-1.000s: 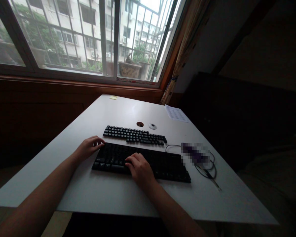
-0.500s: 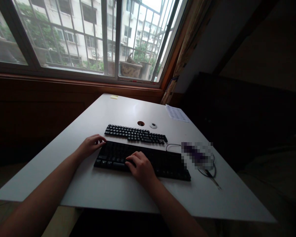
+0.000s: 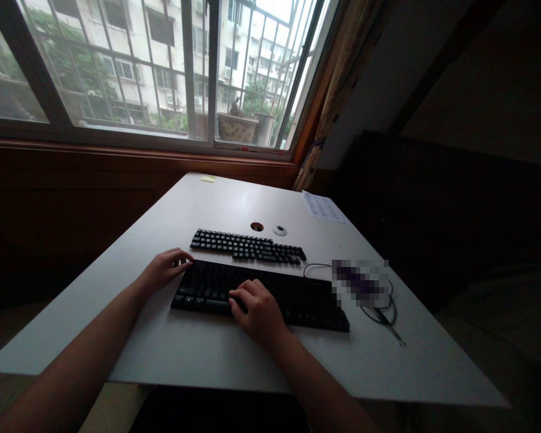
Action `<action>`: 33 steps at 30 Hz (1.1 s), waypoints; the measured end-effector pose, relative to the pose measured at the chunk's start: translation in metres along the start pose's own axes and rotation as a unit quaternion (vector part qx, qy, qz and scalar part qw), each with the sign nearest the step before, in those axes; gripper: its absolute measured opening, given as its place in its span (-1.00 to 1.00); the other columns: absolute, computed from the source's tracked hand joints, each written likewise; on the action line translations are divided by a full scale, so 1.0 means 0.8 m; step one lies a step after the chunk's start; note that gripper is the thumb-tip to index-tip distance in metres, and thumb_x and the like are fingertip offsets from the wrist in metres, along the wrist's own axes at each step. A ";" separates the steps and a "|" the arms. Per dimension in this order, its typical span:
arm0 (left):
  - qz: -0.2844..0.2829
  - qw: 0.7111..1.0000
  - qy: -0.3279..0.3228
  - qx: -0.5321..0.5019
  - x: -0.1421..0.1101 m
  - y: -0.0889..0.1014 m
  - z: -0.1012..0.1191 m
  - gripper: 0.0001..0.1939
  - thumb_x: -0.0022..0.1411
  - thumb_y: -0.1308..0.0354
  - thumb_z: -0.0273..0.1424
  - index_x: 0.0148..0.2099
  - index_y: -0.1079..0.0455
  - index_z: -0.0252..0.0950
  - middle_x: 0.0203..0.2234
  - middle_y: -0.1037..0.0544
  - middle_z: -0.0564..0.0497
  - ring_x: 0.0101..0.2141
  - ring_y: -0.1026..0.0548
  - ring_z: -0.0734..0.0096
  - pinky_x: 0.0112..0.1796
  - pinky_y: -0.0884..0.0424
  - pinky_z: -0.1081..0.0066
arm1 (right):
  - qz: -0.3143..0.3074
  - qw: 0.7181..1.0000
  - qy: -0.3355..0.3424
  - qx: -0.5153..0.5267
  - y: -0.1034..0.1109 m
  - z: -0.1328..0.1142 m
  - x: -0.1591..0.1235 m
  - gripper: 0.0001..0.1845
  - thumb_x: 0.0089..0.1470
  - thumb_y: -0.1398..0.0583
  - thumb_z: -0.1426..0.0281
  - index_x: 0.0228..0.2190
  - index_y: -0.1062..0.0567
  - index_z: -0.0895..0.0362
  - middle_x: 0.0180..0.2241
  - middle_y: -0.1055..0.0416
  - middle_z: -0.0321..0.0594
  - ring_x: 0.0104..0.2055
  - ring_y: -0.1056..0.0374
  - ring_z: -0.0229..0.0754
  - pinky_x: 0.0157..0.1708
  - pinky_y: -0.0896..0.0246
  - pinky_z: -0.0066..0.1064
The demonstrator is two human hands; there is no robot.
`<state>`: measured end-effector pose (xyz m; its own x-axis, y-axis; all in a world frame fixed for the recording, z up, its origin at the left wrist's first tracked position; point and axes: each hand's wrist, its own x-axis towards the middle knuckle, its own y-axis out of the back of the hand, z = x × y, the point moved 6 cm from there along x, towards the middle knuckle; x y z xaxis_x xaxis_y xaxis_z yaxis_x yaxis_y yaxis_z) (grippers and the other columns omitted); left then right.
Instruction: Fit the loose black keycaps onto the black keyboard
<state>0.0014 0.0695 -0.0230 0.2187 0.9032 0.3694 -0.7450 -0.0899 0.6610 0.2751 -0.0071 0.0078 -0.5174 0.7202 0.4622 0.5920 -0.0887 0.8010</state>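
A black keyboard [image 3: 309, 304] lies across the white desk. Its front-left part shows several keys, while much of the rest is too dark to make out. My left hand [image 3: 165, 267] grips the keyboard's back-left corner with bent fingertips. Over the front middle is my right hand [image 3: 259, 310], its fingers curled and thumb drawn close at the keys; whatever is between the fingertips is hidden. Behind the keyboard, black keycaps [image 3: 247, 245] are laid out in keyboard-like rows on the desk.
To the right lie a blurred-out purple item [image 3: 358, 279], a looped cable [image 3: 393, 313] and a thin pointed tool [image 3: 395, 335]. Farther back are a cable hole [image 3: 256, 227], its round cover [image 3: 279, 230], a paper sheet [image 3: 323, 207] and a yellow note [image 3: 208, 178]. A barred window faces the desk.
Both hands stay almost in place on the keyboard. The right fingers shift very slightly, and the view moves a little.
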 end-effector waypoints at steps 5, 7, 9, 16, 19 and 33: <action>-0.003 1.000 0.003 0.003 0.000 0.000 -0.001 -0.67 0.31 -0.16 -0.10 -0.14 -0.55 -0.25 -0.41 -0.50 0.04 -0.47 -0.39 0.46 -0.42 -0.31 0.46 | 0.001 1.000 0.005 -0.007 -0.001 -0.002 -0.002 -0.83 0.24 -0.21 0.42 -0.14 -0.56 0.10 -0.20 -0.47 -0.14 -0.14 -0.34 -0.09 -0.10 -0.35 -0.23; -0.003 1.000 0.003 0.004 -0.001 0.001 -0.001 -0.67 0.31 -0.16 -0.10 -0.14 -0.55 -0.25 -0.41 -0.50 0.04 -0.46 -0.39 0.46 -0.42 -0.31 0.46 | 0.002 1.000 0.005 -0.010 -0.001 -0.002 -0.002 -0.83 0.25 -0.20 0.42 -0.13 -0.56 0.09 -0.20 -0.47 -0.14 -0.14 -0.34 -0.09 -0.09 -0.35 -0.23; -0.003 1.000 0.002 0.005 -0.001 0.002 -0.001 -0.67 0.31 -0.17 -0.10 -0.14 -0.55 -0.24 -0.41 -0.50 0.04 -0.46 -0.39 0.46 -0.42 -0.31 0.46 | 0.004 1.000 0.005 -0.013 -0.001 -0.003 -0.002 -0.82 0.25 -0.20 0.41 -0.13 -0.55 0.08 -0.20 -0.46 -0.14 -0.13 -0.35 -0.09 -0.08 -0.35 -0.22; -0.006 1.000 0.006 0.005 -0.001 0.001 -0.006 -0.67 0.31 -0.16 -0.09 -0.14 -0.54 -0.24 -0.42 -0.49 0.04 -0.47 -0.40 0.45 -0.42 -0.32 0.46 | 0.021 0.999 0.021 -0.024 -0.001 -0.005 -0.006 -0.73 0.24 -0.19 0.40 -0.03 -0.51 0.07 -0.15 -0.47 -0.12 -0.11 -0.36 -0.07 -0.06 -0.36 -0.19; -0.006 1.000 0.004 0.007 -0.002 0.002 -0.005 -0.66 0.31 -0.16 -0.08 -0.13 -0.54 -0.23 -0.42 -0.50 0.04 -0.46 -0.40 0.44 -0.42 -0.33 0.46 | 0.034 0.998 0.040 -0.026 0.002 -0.009 -0.007 -0.74 0.26 -0.17 0.40 -0.03 -0.51 0.07 -0.10 -0.47 -0.10 -0.08 -0.36 -0.06 -0.03 -0.35 -0.17; -0.005 1.000 0.003 0.021 -0.006 0.003 0.004 -0.70 0.33 -0.14 -0.14 -0.11 -0.55 -0.21 -0.41 -0.51 0.03 -0.47 -0.41 0.44 -0.44 -0.31 0.48 | 0.034 0.998 0.028 -0.054 0.004 -0.012 -0.026 -0.58 0.26 -0.17 0.44 0.14 -0.42 0.03 0.03 -0.46 -0.08 0.08 -0.33 0.01 0.10 -0.31 -0.07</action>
<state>0.0003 0.0633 -0.0210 0.2225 0.9066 0.3587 -0.7159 -0.0978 0.6913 0.2817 -0.0288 0.0046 -0.5140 0.6712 0.5342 0.5586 -0.2107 0.8022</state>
